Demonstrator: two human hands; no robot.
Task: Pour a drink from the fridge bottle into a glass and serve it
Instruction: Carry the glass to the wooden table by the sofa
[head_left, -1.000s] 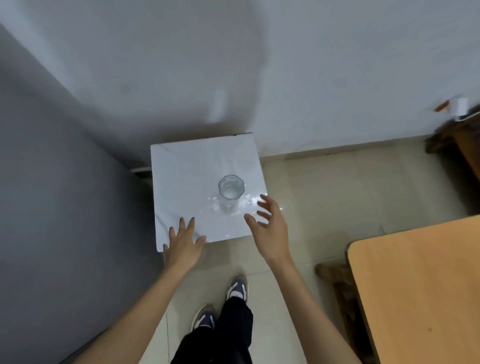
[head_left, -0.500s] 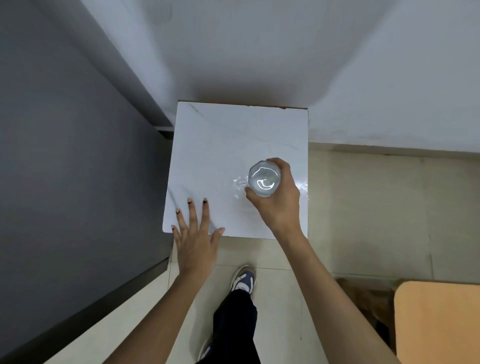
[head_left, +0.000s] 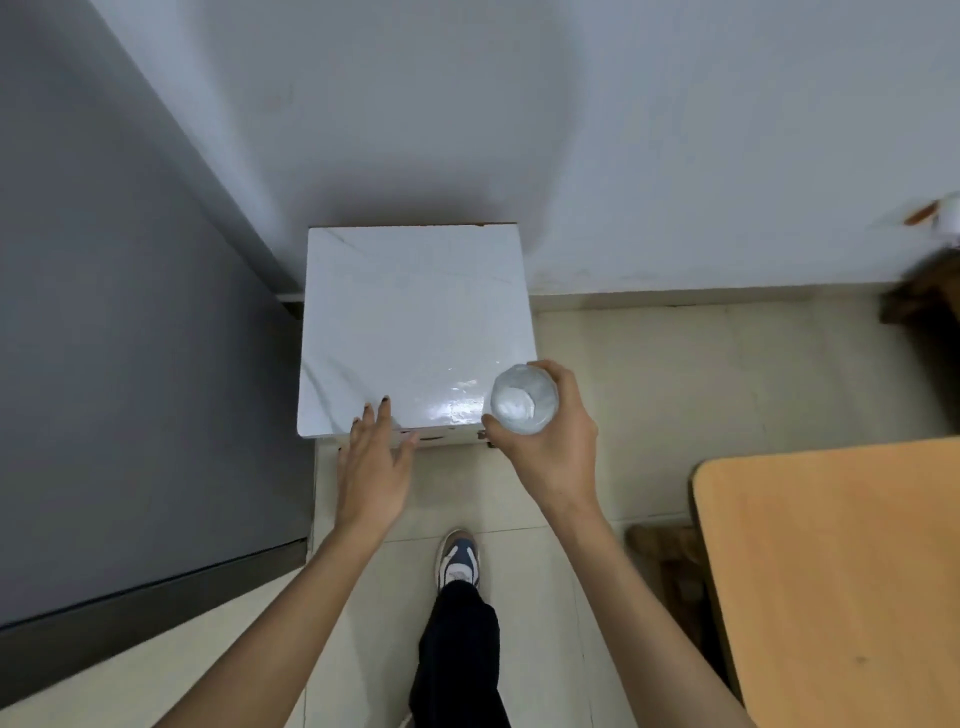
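A clear faceted glass (head_left: 523, 399) with liquid in it is gripped from the side by my right hand (head_left: 550, 441). The glass hangs upright over the front right corner of the small white cabinet top (head_left: 410, 317), lifted off its surface. My left hand (head_left: 373, 462) has straight fingers, and its fingertips touch the cabinet top's front edge. No bottle is in view.
A tall grey appliance side (head_left: 104, 338) stands on the left. The white wall lies behind the cabinet. A light wooden table (head_left: 841, 571) fills the lower right, with a dark wooden stool (head_left: 670, 551) beside it. My shoe (head_left: 457, 561) stands on the tiled floor.
My right hand reached the glass, closed around it and lifted it off the cabinet toward the front right corner. My left hand slid back to the front edge.
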